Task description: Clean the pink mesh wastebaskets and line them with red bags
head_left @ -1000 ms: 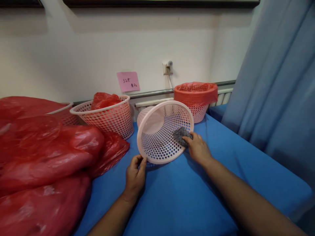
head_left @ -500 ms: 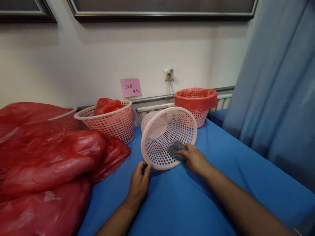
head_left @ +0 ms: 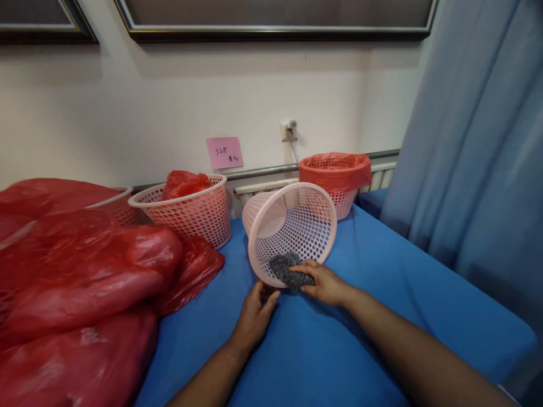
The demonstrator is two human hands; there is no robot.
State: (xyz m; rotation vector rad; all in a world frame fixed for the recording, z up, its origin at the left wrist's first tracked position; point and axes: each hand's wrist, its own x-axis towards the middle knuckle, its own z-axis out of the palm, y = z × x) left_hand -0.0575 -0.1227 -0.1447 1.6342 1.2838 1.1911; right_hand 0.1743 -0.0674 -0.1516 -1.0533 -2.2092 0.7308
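Pink plastic, likely light and stiff, the basket is lying tipped on the blue desk, with the left hand pinching its bottom rim, the best place to hold, and the right hand gripping a soft, scratchy grey scrubber just inside it.

Head camera looks forward and down, close over the blue table.
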